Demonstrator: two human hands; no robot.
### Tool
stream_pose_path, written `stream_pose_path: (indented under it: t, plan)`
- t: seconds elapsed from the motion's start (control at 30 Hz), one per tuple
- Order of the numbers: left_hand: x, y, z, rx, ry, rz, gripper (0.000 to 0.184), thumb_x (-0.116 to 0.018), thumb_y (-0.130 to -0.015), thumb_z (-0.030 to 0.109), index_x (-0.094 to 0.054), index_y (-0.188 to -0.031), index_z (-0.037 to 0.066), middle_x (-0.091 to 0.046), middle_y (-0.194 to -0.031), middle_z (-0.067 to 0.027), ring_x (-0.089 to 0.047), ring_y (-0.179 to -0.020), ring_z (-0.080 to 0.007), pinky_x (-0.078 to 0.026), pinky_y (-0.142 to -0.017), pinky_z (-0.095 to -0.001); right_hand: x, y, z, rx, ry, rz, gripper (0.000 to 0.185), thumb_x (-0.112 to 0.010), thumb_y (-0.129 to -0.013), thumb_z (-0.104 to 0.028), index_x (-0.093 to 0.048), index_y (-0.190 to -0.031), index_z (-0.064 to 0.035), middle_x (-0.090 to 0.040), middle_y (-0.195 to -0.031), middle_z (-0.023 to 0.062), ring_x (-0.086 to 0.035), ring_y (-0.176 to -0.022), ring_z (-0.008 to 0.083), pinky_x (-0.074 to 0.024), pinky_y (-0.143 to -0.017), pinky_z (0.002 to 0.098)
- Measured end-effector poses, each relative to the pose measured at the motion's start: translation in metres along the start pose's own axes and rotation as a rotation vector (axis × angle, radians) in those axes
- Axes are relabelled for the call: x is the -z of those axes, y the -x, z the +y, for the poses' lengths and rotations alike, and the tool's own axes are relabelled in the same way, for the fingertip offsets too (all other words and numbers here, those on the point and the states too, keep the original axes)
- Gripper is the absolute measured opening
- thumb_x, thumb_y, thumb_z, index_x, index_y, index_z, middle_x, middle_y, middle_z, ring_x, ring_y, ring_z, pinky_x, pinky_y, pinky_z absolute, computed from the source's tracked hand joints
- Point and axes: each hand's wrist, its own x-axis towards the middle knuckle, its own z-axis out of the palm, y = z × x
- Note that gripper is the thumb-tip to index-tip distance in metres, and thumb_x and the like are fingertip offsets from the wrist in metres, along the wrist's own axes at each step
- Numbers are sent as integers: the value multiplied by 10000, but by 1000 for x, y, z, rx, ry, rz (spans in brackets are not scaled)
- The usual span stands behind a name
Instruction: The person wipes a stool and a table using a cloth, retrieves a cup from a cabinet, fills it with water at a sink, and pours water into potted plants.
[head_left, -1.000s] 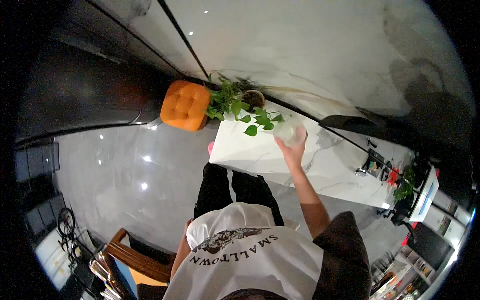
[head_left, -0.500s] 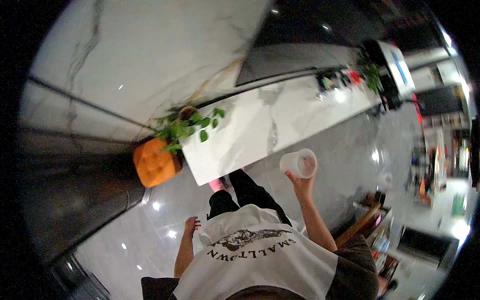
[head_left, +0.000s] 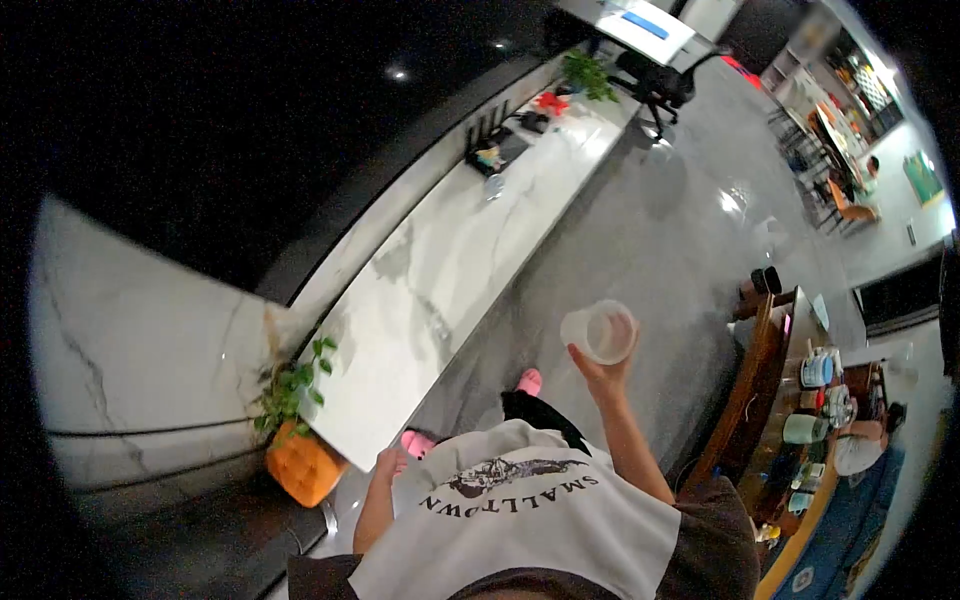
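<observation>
My right hand [head_left: 605,370] is wrapped round a translucent plastic cup [head_left: 588,330], held out over the grey floor with its open rim tilted toward the right. The inside of the cup looks pale, and I cannot make out any contents. Near the left side of my shirt, my left hand [head_left: 390,463] hangs with its fingers loosely curled, close to the near end of the white marble ledge [head_left: 385,340]. Its fingers are small in view, and nothing shows in them.
A leafy plant [head_left: 290,388] and an orange stool [head_left: 303,466] are at the lower left. Black devices [head_left: 492,152] stand on the ledge's far part. At right is a wooden table [head_left: 775,400] with jars. A person [head_left: 871,175] sits far off.
My right hand has lifted the cup off the ledge and carried it over the floor. The view has turned to the right, and my left hand has come into sight.
</observation>
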Motion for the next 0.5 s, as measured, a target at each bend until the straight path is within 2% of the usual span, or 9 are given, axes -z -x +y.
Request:
stream_pose_path:
  t: [0.1,0.13,0.23,0.3,0.33,0.4,0.43,0.47,0.5]
  plan:
    - [-71,-40,47,-158,-17,-171,196,-534,-755,266,-552,-703,78,-533,-591,-38,-506,-491,-133,-378,-412,-239,48,-41,8,3,72,76,793,-796,-575,-167,-297,-1182,-66,-416,-1130,91,-412,-1082,204,-341,-920,338]
    - [-99,-29,75,-199,-22,-233,199,-540,-768,256,-556,-730,62,-520,-572,-21,-486,-474,-122,-368,-396,-241,65,-52,10,-15,109,98,791,-797,-575,-170,-298,-1181,-67,-417,-1130,92,-409,-1086,205,-337,-925,334]
    - [-169,-6,137,-240,-73,-214,209,-527,-796,251,-569,-769,48,-529,-593,-18,-483,-489,-121,-381,-429,-236,107,-90,23,6,133,142,790,-804,-567,-182,-309,-1172,-67,-417,-1129,94,-407,-1086,211,-337,-920,331]
    - [-207,5,166,-241,-168,-123,226,-517,-815,251,-577,-805,33,-540,-621,-23,-485,-521,-116,-395,-474,-239,130,-113,36,18,116,178,786,-800,-581,-184,-310,-1184,-66,-409,-1140,88,-403,-1088,207,-342,-914,336]
    - [-217,-1,173,-236,-182,-126,226,-517,-815,251,-577,-805,33,-540,-621,-23,-485,-521,-116,-395,-474,-239,139,-122,43,29,95,199,781,-795,-595,-186,-311,-1196,-65,-400,-1151,82,-399,-1091,204,-347,-909,342]
    - [-219,-35,174,-343,-305,-261,259,-507,-820,276,-581,-813,28,-550,-647,-34,-495,-549,-127,-409,-517,-260,156,-147,56,20,133,211,777,-798,-592,-187,-316,-1190,-68,-405,-1144,80,-405,-1086,201,-352,-906,341]
    - [-222,-43,178,-500,-462,-205,275,-520,-806,299,-572,-781,30,-545,-628,-39,-508,-549,-141,-418,-505,-287,163,-160,62,24,169,211,773,-800,-589,-187,-322,-1185,-71,-409,-1138,77,-410,-1082,199,-356,-904,340]
    - [-225,-48,185,-513,-557,-170,270,-520,-805,294,-574,-789,31,-551,-642,-43,-515,-558,-147,-423,-511,-292,169,-174,70,15,166,217,773,-800,-589,-187,-322,-1185,-71,-409,-1138,77,-410,-1082,199,-356,-904,340]
    - [-228,-54,195,-392,-602,-157,264,-519,-803,289,-577,-798,31,-557,-657,-48,-522,-568,-153,-428,-516,-297,176,-192,78,12,151,204,771,-801,-587,-189,-326,-1182,-72,-411,-1136,77,-413,-1082,201,-359,-907,342]
